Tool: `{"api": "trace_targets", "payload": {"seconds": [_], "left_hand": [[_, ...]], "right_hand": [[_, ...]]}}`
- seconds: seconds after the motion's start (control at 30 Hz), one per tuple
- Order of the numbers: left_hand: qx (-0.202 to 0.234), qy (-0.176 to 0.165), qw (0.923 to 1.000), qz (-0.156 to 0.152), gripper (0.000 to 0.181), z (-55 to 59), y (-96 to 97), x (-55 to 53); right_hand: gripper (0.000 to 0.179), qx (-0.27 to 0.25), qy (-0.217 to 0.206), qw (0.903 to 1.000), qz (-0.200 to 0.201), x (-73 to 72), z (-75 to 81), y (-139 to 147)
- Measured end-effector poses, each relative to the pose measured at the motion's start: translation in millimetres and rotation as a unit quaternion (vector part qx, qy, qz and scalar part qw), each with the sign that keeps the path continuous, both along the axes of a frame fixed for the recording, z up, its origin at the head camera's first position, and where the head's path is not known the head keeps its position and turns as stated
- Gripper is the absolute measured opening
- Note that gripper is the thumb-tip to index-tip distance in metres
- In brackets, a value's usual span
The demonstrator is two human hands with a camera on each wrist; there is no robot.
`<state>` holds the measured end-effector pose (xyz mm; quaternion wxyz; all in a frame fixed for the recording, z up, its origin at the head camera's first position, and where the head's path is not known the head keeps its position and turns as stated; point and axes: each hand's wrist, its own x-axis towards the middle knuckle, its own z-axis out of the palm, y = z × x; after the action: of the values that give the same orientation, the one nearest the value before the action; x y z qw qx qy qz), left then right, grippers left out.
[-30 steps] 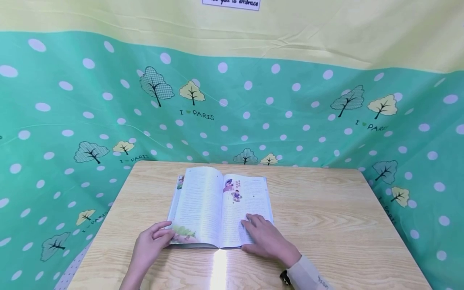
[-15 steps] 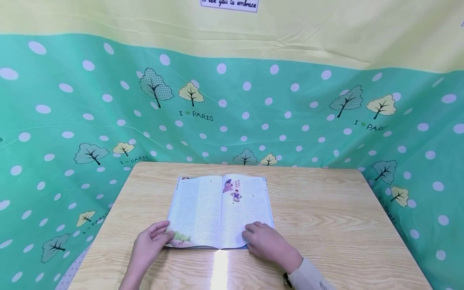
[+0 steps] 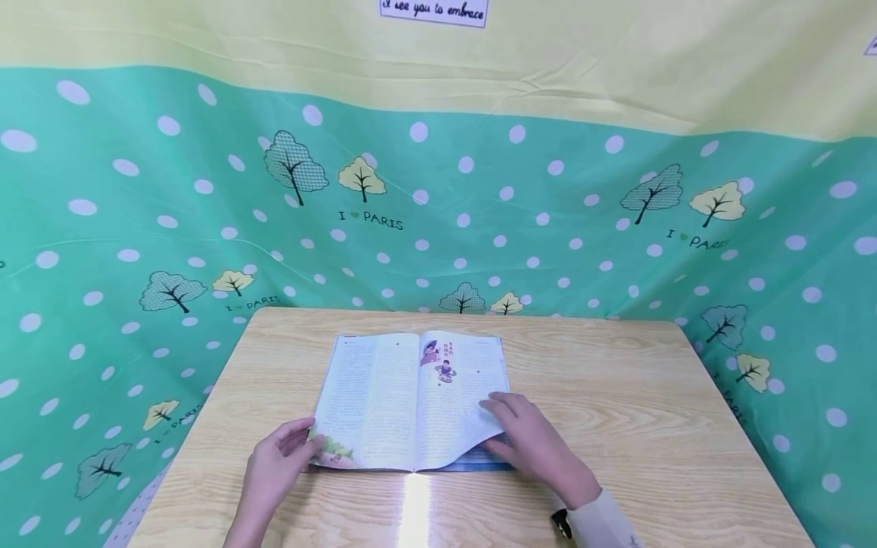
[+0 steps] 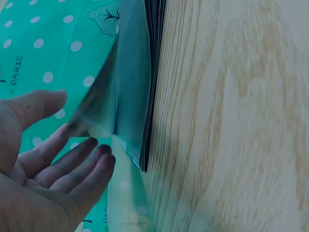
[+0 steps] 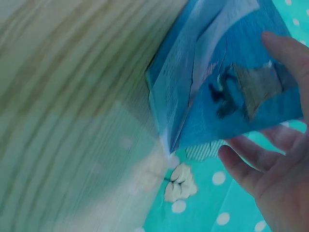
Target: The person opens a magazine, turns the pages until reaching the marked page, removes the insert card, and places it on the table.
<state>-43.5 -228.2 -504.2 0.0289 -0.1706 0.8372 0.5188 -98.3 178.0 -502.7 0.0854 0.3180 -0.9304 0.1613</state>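
Observation:
A book (image 3: 384,396) lies spread on the wooden table, text on both pages and a small coloured drawing on the right one. My left hand (image 3: 277,460) is at its lower left corner. In the left wrist view the thumb stands apart from the fingers, and a raised page corner (image 4: 91,118) meets the index fingertip. My right hand (image 3: 537,453) holds the lower right part of a lifted page (image 3: 455,426), fingers above and thumb beneath. The right wrist view shows the underside of this page (image 5: 241,96), printed with a picture, between thumb and fingers.
The wooden tabletop (image 3: 617,411) extends around the book, with a bright light reflection in front of the spine. A green polka-dot curtain (image 3: 384,266) with printed trees hangs behind and beside the table. A dark wristband (image 3: 562,524) shows at the right sleeve.
The left page has settled flatter under my left hand. My right hand has shifted right and raised the lower right corner of the right page, uncovering a bluish page beneath.

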Motion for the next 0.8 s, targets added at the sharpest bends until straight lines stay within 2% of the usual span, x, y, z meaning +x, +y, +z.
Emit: {"api": "trace_targets", "payload": {"seconds": [0.13,0.23,0.4,0.5,0.63,0.8], "left_hand": [[-0.009,-0.001,1.0000,0.000,0.056,-0.1,0.5,-0.4],[-0.003,0.003,1.0000,-0.001,0.055,-0.7,3.8,-2.6],[0.029,0.019,0.9993,-0.011,0.052,-0.7,15.3,-8.2],[0.046,0.040,0.9978,-0.026,0.048,-1.1,24.1,-11.3],[0.063,0.068,0.9945,-0.048,0.042,-2.3,37.0,-16.8],[0.081,0.082,0.9910,-0.068,0.038,-2.7,55.2,-24.9]], "right_hand": [[0.074,-0.057,-0.017,0.9961,-0.065,-2.5,-2.0,5.1],[0.078,-0.080,-0.039,0.9887,-0.121,-3.5,-3.4,3.9],[0.058,-0.106,-0.094,0.9723,-0.186,-5.7,-1.0,-3.5],[0.049,-0.113,-0.110,0.9702,-0.184,-7.8,-1.5,-7.9],[0.048,-0.123,-0.107,0.9741,-0.157,-8.5,-5.3,-13.5],[0.047,-0.107,-0.070,0.9851,-0.115,-6.9,-8.6,-20.9]]}}
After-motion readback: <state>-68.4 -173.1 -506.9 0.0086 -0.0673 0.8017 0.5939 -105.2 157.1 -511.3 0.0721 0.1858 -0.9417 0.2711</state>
